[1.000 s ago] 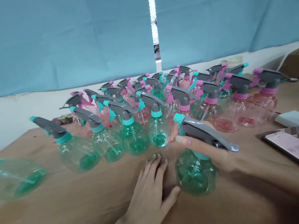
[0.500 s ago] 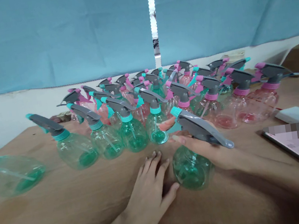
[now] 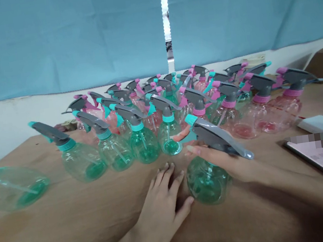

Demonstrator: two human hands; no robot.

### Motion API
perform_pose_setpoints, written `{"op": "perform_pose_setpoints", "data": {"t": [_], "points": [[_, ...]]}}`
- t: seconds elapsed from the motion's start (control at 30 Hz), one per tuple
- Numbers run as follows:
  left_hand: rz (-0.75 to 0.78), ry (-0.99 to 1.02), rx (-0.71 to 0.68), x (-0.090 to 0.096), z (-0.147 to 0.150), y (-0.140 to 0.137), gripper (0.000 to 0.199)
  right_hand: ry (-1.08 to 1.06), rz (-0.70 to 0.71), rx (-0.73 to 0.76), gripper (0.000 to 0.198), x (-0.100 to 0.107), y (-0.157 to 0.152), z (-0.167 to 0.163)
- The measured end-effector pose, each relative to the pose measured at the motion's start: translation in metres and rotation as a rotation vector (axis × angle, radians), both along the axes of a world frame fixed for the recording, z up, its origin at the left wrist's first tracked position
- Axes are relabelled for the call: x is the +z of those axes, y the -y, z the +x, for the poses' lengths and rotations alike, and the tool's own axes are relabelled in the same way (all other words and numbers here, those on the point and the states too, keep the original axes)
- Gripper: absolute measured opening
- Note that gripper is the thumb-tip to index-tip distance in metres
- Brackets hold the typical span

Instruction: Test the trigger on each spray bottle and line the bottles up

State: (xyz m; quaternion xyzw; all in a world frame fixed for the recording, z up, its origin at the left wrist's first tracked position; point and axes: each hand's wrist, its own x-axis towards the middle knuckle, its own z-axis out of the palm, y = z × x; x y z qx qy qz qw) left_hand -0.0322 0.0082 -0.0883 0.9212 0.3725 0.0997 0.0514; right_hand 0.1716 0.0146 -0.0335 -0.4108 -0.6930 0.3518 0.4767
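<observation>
My right hand (image 3: 214,155) is wrapped round the neck of a green spray bottle (image 3: 208,184) with a grey trigger head and turquoise nozzle. Its fingers hide most of the collar and trigger. Just left of that bottle, my left hand (image 3: 163,197) lies on the wooden table (image 3: 82,224) with its fingers spread, holding nothing. Beyond the hands stands a front row of similar bottles: a green spray bottle (image 3: 144,143) with a turquoise collar is among those on the left, a pink spray bottle (image 3: 242,127) with a pink collar among those on the right.
Several more pink and green spray bottles crowd behind the front row. Another green bottle (image 3: 15,189) is at the far left, cut by the frame. A partly blurred flat device (image 3: 314,159) and a white box (image 3: 318,123) lie at right. A blue curtain (image 3: 78,40) hangs behind.
Almost nothing differs. Both hands and the held spray bottle keep their places, with only a tiny shift of the view.
</observation>
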Motion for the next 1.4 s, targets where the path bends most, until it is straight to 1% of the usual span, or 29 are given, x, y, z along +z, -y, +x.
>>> {"op": "perform_pose_setpoints", "data": {"t": [0.13,0.27,0.43,0.63,0.83,0.97,1.2,1.4], "points": [[0.001,0.006,-0.005,0.0,0.0,0.0,0.045,-0.018,-0.059,0.033,0.022,0.0,0.0,0.001],[0.005,0.015,-0.004,0.001,0.0,0.0,0.043,-0.026,-0.051,0.03,0.021,0.002,0.001,0.002],[-0.011,-0.003,-0.008,0.003,0.001,0.0,0.047,-0.044,-0.06,0.046,0.019,0.003,0.0,0.002],[0.004,0.024,-0.008,0.001,-0.001,0.0,0.046,-0.047,-0.034,0.049,0.015,0.005,0.0,0.002],[0.0,0.008,-0.019,0.0,-0.002,0.0,0.048,-0.051,0.006,0.073,0.011,0.009,0.0,0.001],[0.009,0.024,-0.015,-0.001,-0.002,-0.001,0.048,-0.035,0.034,0.065,0.016,0.01,-0.001,0.0],[-0.001,0.015,-0.018,0.0,-0.001,-0.001,0.048,0.016,0.015,0.009,0.023,0.012,0.001,0.002],[-0.017,-0.01,-0.021,0.003,0.0,0.0,0.048,0.026,0.03,-0.016,0.023,0.011,0.001,0.001]]}}
